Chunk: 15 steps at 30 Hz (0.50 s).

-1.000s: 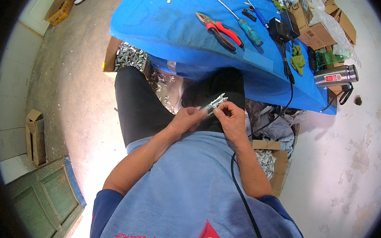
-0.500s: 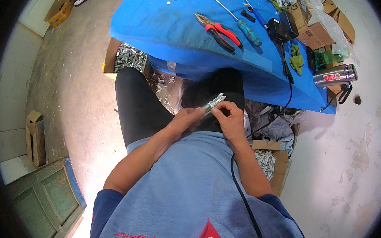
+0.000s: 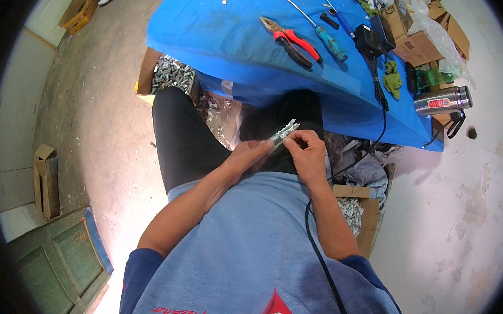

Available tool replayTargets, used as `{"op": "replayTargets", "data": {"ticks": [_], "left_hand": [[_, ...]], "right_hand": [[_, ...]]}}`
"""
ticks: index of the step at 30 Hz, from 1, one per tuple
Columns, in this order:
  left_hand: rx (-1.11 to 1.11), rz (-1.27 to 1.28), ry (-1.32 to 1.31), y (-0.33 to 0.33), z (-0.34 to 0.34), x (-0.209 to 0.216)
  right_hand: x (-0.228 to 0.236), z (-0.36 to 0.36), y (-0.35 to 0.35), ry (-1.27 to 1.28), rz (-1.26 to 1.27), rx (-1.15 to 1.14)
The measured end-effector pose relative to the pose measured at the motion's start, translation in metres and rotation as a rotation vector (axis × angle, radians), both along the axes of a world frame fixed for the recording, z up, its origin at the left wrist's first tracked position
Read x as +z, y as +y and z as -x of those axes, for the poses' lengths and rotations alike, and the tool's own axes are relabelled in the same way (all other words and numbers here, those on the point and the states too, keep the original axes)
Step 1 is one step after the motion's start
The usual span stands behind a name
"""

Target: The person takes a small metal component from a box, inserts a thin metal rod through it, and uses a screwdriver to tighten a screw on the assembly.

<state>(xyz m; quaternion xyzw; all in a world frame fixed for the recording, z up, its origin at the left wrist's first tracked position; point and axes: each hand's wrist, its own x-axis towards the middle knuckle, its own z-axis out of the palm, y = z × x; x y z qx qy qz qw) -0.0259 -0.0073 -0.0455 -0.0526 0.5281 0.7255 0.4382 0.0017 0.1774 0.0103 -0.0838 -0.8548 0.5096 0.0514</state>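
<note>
Above my lap I hold a slim, silvery metal part (image 3: pixel 285 130) with a jagged upper end, tilted up to the right. My left hand (image 3: pixel 248 157) is closed around its lower end, which the fingers partly hide. The thumb and forefinger of my right hand (image 3: pixel 307 153) pinch it from the other side, just below the jagged end. Its exact kind is too small to make out.
Ahead, a blue-covered table (image 3: pixel 224 37) bears red-handled pliers (image 3: pixel 291 41), a screwdriver (image 3: pixel 322 37) and a black adapter (image 3: pixel 367 40). A steel flask (image 3: pixel 439 100) stands at its right. Boxes of small metal parts (image 3: pixel 171 72) and pale pieces (image 3: pixel 350 213) flank my legs.
My hands and the metal part have shifted very slightly; the right fingers have moved a little along it. The grip of both hands stays the same.
</note>
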Motion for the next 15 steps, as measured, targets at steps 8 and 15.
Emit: {"op": "replayTargets", "data": {"ticks": [8, 15], "left_hand": [[0.033, 0.010, -0.029, -0.001, 0.000, 0.000], [0.142, -0.035, -0.104, 0.001, -0.001, -0.013]], "right_hand": [[0.009, -0.006, -0.012, 0.158, -0.151, 0.093], [0.008, -0.021, -0.011, -0.130, 0.352, 0.031]]}}
